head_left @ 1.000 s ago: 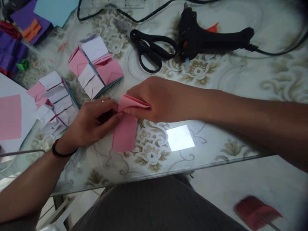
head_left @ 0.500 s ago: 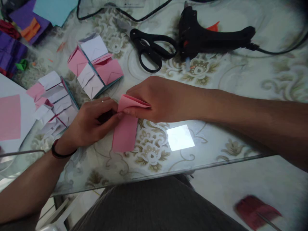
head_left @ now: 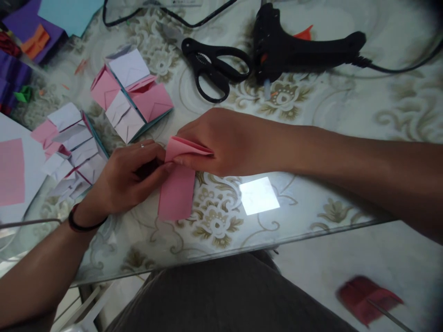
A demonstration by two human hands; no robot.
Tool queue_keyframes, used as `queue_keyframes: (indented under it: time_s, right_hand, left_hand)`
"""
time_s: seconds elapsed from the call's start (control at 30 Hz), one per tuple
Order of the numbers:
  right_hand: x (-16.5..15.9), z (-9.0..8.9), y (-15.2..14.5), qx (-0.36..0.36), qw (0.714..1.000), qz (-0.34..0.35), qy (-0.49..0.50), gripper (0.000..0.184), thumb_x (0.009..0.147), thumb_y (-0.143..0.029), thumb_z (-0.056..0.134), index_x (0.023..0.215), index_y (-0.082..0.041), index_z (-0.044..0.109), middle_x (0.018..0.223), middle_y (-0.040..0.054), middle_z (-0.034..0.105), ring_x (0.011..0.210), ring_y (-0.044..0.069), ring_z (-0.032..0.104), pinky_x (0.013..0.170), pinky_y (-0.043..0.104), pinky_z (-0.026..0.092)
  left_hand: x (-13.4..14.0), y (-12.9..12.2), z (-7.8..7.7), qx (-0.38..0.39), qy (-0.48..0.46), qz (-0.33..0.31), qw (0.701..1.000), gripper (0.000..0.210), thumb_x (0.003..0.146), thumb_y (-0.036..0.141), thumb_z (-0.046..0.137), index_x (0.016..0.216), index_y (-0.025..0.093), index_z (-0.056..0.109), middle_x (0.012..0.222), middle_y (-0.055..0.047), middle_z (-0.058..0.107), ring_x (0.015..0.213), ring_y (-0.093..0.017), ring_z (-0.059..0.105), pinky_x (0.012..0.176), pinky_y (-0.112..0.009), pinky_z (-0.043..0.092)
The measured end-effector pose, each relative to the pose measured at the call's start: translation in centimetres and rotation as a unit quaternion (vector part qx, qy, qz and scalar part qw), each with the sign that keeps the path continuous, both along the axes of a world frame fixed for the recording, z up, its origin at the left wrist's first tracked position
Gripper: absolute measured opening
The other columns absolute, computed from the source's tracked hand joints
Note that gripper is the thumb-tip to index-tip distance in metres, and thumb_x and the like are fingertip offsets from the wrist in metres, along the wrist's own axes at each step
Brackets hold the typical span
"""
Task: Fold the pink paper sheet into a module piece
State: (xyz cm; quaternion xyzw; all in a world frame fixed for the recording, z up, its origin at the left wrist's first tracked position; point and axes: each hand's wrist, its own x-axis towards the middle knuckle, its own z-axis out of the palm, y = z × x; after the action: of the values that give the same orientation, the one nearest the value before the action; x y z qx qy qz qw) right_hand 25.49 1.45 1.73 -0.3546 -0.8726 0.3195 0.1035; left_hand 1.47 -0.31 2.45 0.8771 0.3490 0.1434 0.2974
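A pink paper strip [head_left: 177, 193] is folded over at its upper end, and its lower part hangs flat toward the table's front edge. My left hand [head_left: 134, 170] pinches its left edge between thumb and fingers. From the right, my right hand [head_left: 211, 143] is closed on the folded part, thumb below, with most fingers hidden behind the paper. Two folded pink and white paper pieces lie near my left hand: a lower paper piece [head_left: 74, 150] beside the wrist and an upper paper piece [head_left: 133, 94] behind it.
Black-handled scissors [head_left: 216, 69] and a black glue gun [head_left: 304, 50] with its cord lie at the back of the glass-topped table [head_left: 294, 235]. White paper with a pink piece [head_left: 12, 173] sits at far left. Purple paper [head_left: 38, 25] and light blue paper [head_left: 71, 14] are at back left.
The view has shifted slightly, so things on the table's left side appear a little farther left. Both hands keep the same grip on the pink strip.
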Motion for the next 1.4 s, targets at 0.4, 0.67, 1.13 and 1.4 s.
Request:
queue_keyframes:
  time_s: [0.4, 0.67, 1.13, 1.4]
  right_hand:
    - [-0.01, 0.48, 0.09, 0.018, 0.999, 0.007, -0.037, 0.031, 0.104, -0.038, 0.056, 0.081, -0.018, 0.06, 0.079, 0.0017, 0.065, 0.071, 0.011, 0.053, 0.069, 0.033, 0.032]
    - [0.03, 0.11, 0.01, 0.041, 0.998, 0.0, -0.037, 0.035, 0.105, -0.041, 0.056, 0.08, -0.017, 0.06, 0.075, 0.0002, 0.062, 0.073, 0.011, 0.054, 0.068, 0.033, 0.032]
    - [-0.33, 0.31, -0.19, 0.066, 0.993, -0.032, -0.091, 0.049, 0.101, -0.05, 0.055, 0.067, -0.021, 0.036, 0.062, -0.0012, 0.036, 0.083, 0.016, 0.058, 0.069, 0.033, 0.027]
    - [0.06, 0.33, 0.08, -0.035, 0.999, 0.014, 0.019, 0.029, 0.103, -0.033, 0.057, 0.08, -0.017, 0.058, 0.078, 0.0012, 0.064, 0.07, 0.011, 0.049, 0.07, 0.029, 0.03]
  left_hand:
    - [0.03, 0.02, -0.13, 0.007, -0.002, 0.008, 1.0, 0.018, 0.103, 0.024, 0.065, 0.088, 0.015, 0.068, 0.074, 0.002, 0.06, 0.064, -0.009, 0.047, 0.063, -0.025, 0.038]
    - [0.14, -0.04, -0.24, 0.005, -0.006, 0.014, 1.0, 0.016, 0.101, 0.024, 0.066, 0.089, 0.015, 0.07, 0.073, 0.002, 0.06, 0.063, -0.008, 0.048, 0.06, -0.024, 0.038]
    - [-0.08, -0.54, -0.34, -0.006, 0.02, 0.047, 0.999, 0.031, 0.105, 0.04, 0.064, 0.096, 0.011, 0.073, 0.076, 0.001, 0.059, 0.069, -0.007, 0.051, 0.065, -0.024, 0.034]
    - [-0.2, 0.08, 0.05, -0.005, 0.003, 0.003, 1.0, 0.02, 0.104, 0.028, 0.06, 0.085, 0.021, 0.062, 0.075, 0.0, 0.06, 0.064, -0.013, 0.052, 0.061, -0.031, 0.04]
